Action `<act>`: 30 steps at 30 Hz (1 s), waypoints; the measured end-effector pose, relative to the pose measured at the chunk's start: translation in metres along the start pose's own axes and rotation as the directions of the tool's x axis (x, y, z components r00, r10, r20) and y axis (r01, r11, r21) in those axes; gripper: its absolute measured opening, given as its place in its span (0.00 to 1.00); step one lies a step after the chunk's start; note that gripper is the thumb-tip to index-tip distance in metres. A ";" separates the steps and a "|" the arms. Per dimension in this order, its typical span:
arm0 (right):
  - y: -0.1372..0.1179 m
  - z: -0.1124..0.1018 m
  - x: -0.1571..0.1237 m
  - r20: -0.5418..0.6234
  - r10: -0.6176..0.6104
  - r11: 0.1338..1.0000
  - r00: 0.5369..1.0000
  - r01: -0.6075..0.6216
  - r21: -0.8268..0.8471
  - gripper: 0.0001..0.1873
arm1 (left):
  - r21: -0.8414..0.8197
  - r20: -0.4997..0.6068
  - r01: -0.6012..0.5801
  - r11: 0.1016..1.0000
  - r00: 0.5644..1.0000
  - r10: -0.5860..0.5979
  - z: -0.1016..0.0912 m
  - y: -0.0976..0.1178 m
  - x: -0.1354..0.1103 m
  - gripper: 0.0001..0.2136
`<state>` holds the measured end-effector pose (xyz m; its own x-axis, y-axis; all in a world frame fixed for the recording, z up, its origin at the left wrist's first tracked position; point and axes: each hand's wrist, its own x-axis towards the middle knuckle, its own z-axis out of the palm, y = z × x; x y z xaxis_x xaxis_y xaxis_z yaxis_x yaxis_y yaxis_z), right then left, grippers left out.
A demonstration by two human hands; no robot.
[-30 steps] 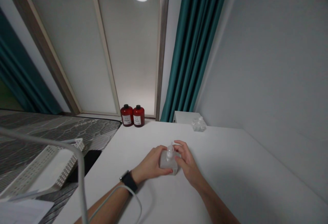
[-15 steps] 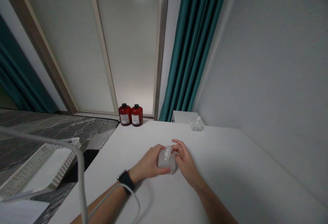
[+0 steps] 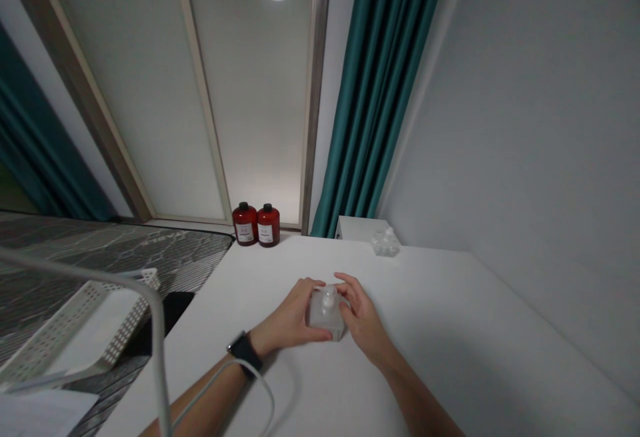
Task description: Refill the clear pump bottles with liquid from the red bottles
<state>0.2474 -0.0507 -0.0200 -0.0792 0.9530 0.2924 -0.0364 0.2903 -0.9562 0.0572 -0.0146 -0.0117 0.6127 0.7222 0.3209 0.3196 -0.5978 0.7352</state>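
Observation:
A small frosted, squarish pump bottle (image 3: 326, 315) stands on the white table (image 3: 450, 357) in front of me. My left hand (image 3: 289, 320) wraps around its left side and holds it steady. My right hand (image 3: 361, 317) is on its right side, with the fingertips pinched at the white pump head on top. A dark watch is on my left wrist.
Two red bottles with black caps (image 3: 256, 225) stand at the table's far edge by the window. A second clear pump bottle (image 3: 385, 243) sits near a white box at the back. A white perforated basket (image 3: 80, 323) lies left, beyond a white cable.
The pump head, tilted half a second ago, now sits lower and upright on the bottle. Both hands stay in the same place around it.

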 end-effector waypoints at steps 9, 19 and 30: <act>-0.003 -0.002 0.001 -0.012 -0.026 1.000 1.000 0.026 -0.010 0.25 | 0.026 0.051 -0.041 0.999 0.998 0.039 -0.029 0.010 -0.002 0.25; -0.002 -0.002 0.001 0.003 0.002 1.000 1.000 -0.002 0.003 0.25 | -0.035 0.061 0.012 0.999 0.998 -0.010 -0.026 0.008 -0.002 0.24; -0.001 -0.002 0.002 0.013 0.000 1.000 1.000 0.000 -0.013 0.26 | -0.058 0.075 0.039 0.998 0.997 -0.034 -0.028 0.012 -0.001 0.23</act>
<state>0.2493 -0.0487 -0.0182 -0.0921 0.9518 0.2926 -0.0232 0.2917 -0.9562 0.0401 -0.0126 0.0142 0.6539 0.7142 0.2497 0.3004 -0.5480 0.7807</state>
